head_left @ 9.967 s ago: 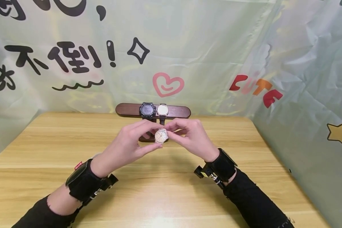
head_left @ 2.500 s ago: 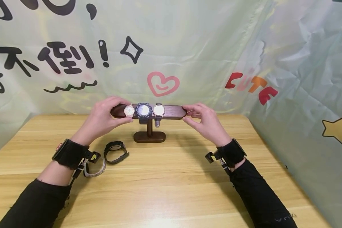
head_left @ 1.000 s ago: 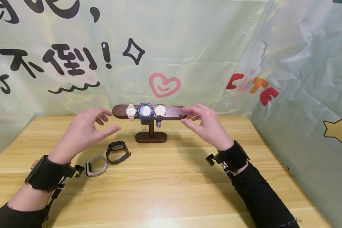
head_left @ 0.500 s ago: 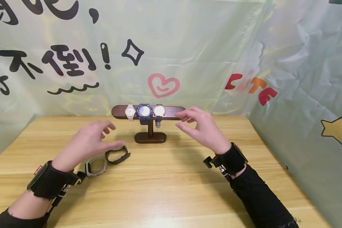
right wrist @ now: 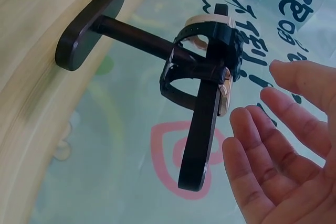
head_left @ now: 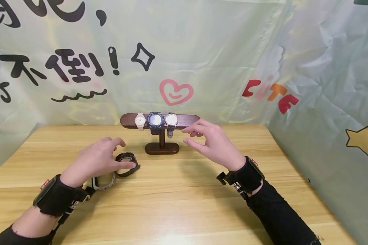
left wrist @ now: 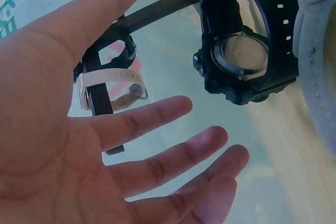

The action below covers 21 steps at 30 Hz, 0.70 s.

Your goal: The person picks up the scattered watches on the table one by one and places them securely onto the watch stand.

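Note:
My left hand [head_left: 93, 161] hovers over two strapped watches on the table, thumb and fingers spread with nothing between them. The nearer of these to the fingertips is a black sports watch [left wrist: 239, 72], standing on its side with its strap looped. A grey-white band watch [head_left: 105, 186] beside it is partly hidden by the hand. My right hand [head_left: 213, 143] hangs in the air just in front of the right end of a dark wooden watch stand [head_left: 187, 119], its fingers loosely bent and holding nothing. The bar carries a pale pink watch [head_left: 140, 120], a dark chunky watch [head_left: 155, 119] and a round-dial watch [head_left: 171, 119].
The stand's oval foot [head_left: 162, 148] rests near the back of the wooden table [head_left: 178, 200]. Printed cloth [head_left: 214, 61] hangs behind and along the right side. Both wrists wear black straps with small cameras.
The pale pink watch, earlier held in both hands, now sits on the bar. Both hands have let go of the stand. The left came down toward the table watches; the right drifted left and nearer.

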Each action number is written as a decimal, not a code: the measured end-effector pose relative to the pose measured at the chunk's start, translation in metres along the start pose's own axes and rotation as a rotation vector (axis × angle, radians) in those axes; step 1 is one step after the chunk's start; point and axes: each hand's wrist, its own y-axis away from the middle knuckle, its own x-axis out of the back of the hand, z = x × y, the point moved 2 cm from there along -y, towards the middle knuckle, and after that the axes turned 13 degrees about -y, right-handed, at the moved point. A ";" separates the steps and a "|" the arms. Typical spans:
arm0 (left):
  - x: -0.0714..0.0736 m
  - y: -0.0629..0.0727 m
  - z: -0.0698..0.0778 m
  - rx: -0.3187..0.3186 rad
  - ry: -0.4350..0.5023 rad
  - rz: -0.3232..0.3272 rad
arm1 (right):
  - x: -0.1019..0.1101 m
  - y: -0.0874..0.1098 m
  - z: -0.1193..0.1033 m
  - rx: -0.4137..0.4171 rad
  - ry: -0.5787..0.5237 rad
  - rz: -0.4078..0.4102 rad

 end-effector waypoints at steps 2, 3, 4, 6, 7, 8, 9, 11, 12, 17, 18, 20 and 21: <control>-0.001 0.000 0.001 -0.009 -0.004 0.001 | -0.002 0.000 0.000 0.002 0.010 -0.008; -0.002 0.001 0.001 -0.012 -0.003 -0.002 | -0.003 0.000 -0.001 0.003 0.014 -0.013; -0.003 0.001 0.002 -0.014 -0.003 -0.006 | -0.003 0.001 -0.001 0.003 0.015 -0.016; -0.005 0.001 0.002 -0.020 -0.005 -0.009 | -0.005 0.001 -0.002 0.006 0.022 -0.020; -0.006 0.001 0.003 -0.025 -0.004 -0.011 | -0.005 0.001 -0.003 0.006 0.026 -0.024; -0.007 0.001 0.003 -0.029 -0.007 -0.011 | -0.006 0.001 -0.003 0.009 0.029 -0.029; -0.008 0.001 0.004 -0.033 -0.010 -0.009 | -0.006 0.002 -0.004 0.013 0.031 -0.032; -0.010 0.001 0.006 -0.037 -0.017 -0.006 | -0.008 0.002 -0.005 0.025 0.040 -0.041; -0.010 0.001 0.006 -0.041 -0.020 -0.003 | -0.009 0.002 -0.006 0.030 0.043 -0.046; -0.013 0.001 0.009 -0.030 -0.040 -0.015 | -0.015 0.004 -0.008 0.045 0.048 -0.075; -0.014 0.001 0.009 -0.027 -0.043 -0.021 | -0.016 0.004 -0.009 0.045 0.047 -0.083; -0.015 0.001 0.010 -0.020 -0.049 -0.032 | -0.018 0.004 -0.010 0.045 0.049 -0.098; -0.015 0.001 0.011 -0.017 -0.050 -0.036 | -0.019 0.004 -0.011 0.047 0.051 -0.105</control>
